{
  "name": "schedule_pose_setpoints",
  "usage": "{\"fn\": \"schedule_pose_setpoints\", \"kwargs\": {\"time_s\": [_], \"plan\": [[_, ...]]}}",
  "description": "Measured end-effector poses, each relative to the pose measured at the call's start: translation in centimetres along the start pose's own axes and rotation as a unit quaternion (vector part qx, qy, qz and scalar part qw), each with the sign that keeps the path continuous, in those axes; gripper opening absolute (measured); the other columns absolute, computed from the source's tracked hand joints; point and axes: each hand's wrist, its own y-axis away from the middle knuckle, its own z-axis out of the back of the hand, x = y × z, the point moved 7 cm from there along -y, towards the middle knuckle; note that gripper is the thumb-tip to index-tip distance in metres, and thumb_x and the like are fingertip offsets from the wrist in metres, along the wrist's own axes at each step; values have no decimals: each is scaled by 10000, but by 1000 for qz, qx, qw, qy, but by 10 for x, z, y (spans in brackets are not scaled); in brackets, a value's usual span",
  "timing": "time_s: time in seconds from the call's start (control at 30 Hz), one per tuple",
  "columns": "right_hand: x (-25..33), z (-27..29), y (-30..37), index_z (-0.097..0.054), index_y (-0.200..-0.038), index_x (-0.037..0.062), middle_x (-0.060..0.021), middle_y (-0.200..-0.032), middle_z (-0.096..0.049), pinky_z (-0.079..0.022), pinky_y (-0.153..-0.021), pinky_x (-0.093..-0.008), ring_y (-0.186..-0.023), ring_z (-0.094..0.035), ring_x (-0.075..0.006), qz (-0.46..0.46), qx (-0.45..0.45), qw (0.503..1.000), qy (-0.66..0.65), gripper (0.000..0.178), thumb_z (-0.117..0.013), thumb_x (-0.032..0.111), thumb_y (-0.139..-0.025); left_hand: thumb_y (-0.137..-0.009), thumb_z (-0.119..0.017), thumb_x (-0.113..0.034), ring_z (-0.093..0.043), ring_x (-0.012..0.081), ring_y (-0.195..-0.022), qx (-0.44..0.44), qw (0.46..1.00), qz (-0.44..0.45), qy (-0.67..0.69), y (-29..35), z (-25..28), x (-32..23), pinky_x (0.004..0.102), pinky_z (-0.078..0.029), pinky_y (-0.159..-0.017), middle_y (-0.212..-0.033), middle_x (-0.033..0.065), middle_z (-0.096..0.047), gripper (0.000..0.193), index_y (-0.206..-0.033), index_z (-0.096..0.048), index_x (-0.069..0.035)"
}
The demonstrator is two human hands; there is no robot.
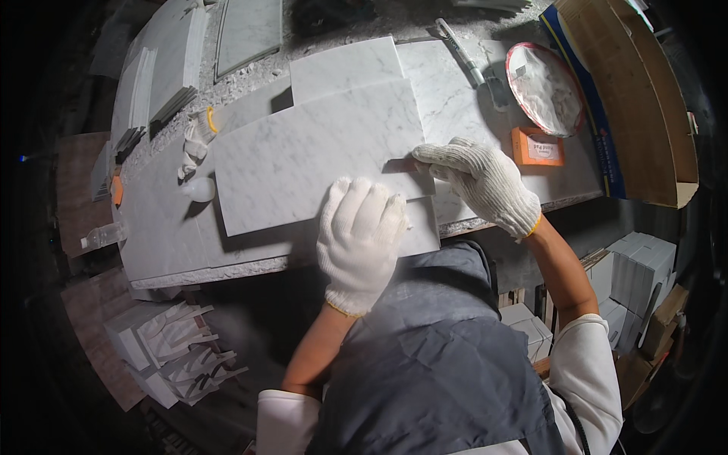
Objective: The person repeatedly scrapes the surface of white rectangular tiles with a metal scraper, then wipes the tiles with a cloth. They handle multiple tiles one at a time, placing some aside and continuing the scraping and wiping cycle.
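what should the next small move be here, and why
Probably a short, light stroke of the small dark flat piece along the right edge of the marble-patterned tile: the right hand holds the piece beside that edge, while the left hand lies on the tile's near edge and seems to steady it.

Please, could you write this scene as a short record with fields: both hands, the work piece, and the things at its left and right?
Left grip: white-gloved, fingers laid at the front edge of the large marble tile
Right grip: white-gloved, pinching a small brown flat piece at the tile's right end
Work piece: the large marble tile, pale with grey veins
At left: a crumpled glove, a clear bottle
At right: a marker, an orange box, a red-rimmed container, a cardboard box
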Motion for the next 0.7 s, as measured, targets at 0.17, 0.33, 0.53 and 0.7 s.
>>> {"fn": "schedule_pose_setpoints", "kwargs": {"time_s": [0.17,0.33,0.53,0.7], "plan": [[-8,12,-29,-738,-1288,122,-104,-1040,-783,-598,-795,-312,-881,-729,-170,-27,-68,980,-185,348,-653,6,-971,-800,-815,-174,-573,280,-1265,-22,999,31,22,-1,4,2,461,-506,-1080,-1242,14,-656,255,-1054,-791,-181],[-8,0,9,-658,-1413,194,-156,-1250,-735,-535,-1031,-349,-1144,-708,-295,44,105,990,-81,474,-664,105,-948,-777,-826,-222,-554,271,-1277,-14,1000,-11,14,-10,7,-3,449,-510,-1068,-1235,-4,-654,269,-1042,-797,-197],[-63,8,71,-607,-1443,45,-39,-901,-704,-553,-674,-256,-752,-641,-109,-286,6,871,-400,481,-692,139,-979,-823,-809,-186,-633,289,-1196,66,985,9,162,-6,4,10,392,-496,-1091,-1263,67,-665,269,-1074,-761,-104],[-68,-7,96,-401,-1585,19,-46,-948,-630,-533,-647,-240,-770,-621,-95,-284,-114,858,-412,655,-670,189,-1012,-943,-721,-305,-536,305,-1380,34,994,-6,108,-46,3,40,438,-362,-1220,-1473,133,-585,496,-1362,-606,-66]]}}
